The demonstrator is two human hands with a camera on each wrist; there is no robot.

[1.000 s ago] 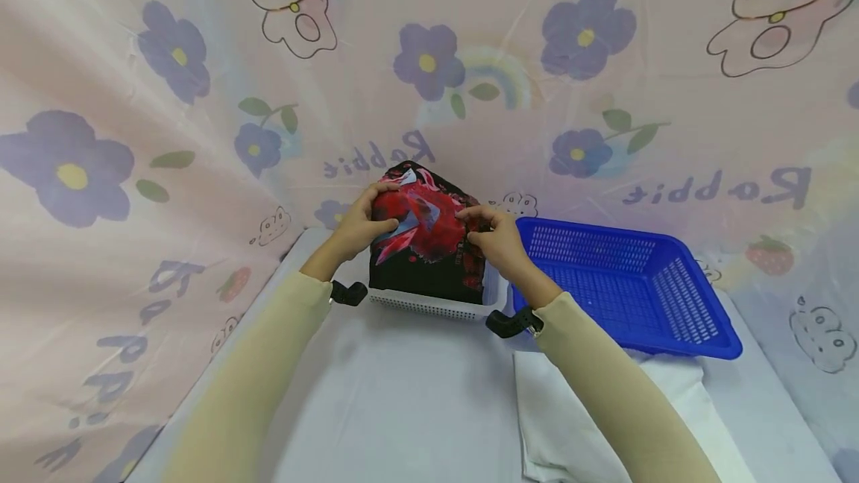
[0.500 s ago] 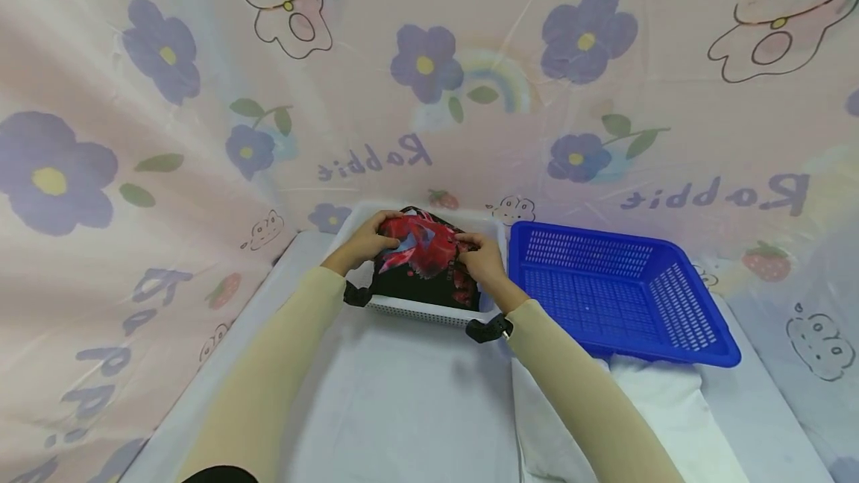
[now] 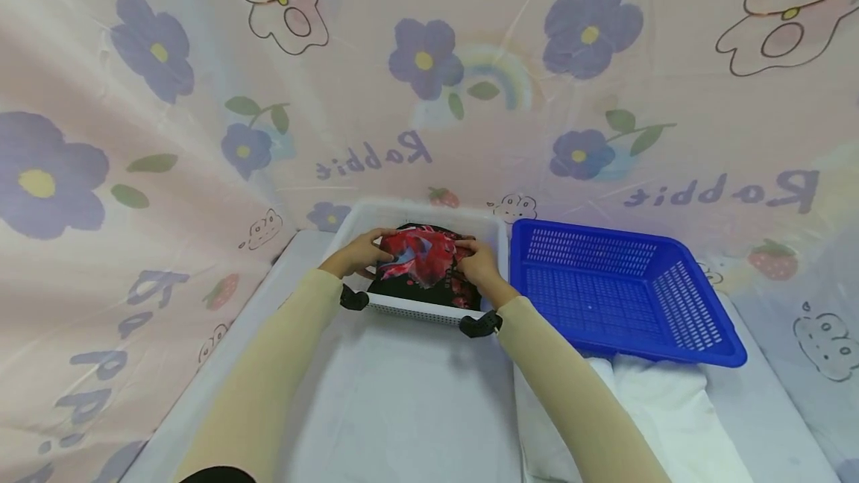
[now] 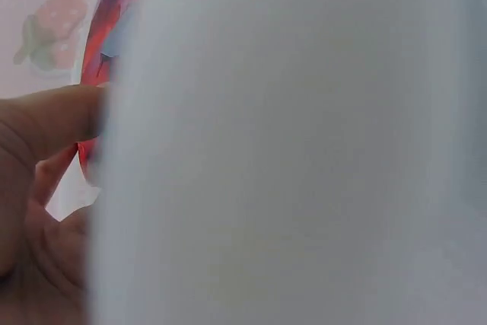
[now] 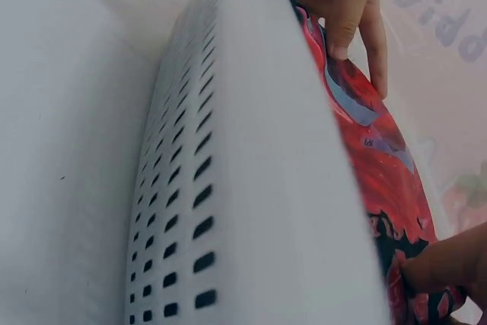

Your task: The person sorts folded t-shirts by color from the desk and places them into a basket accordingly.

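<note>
the left hand (image 5: 342,5), at top, sets thumb and fingers on the edge of a red-and-black printed cloth (image 5: 384,169) behind the broad rim of a white slotted basket (image 5: 281,150), while the right hand (image 5: 455,266), partly cropped at lower right, presses the cloth's near end. a pale pink backdrop (image 5: 415,58) with purplish lettering (image 5: 447,25) rises beyond, and a white surface (image 5: 53,195) spreads to the basket's left.

Red-black cloth (image 3: 424,263) sunk lower into white basket (image 3: 396,212).
</note>
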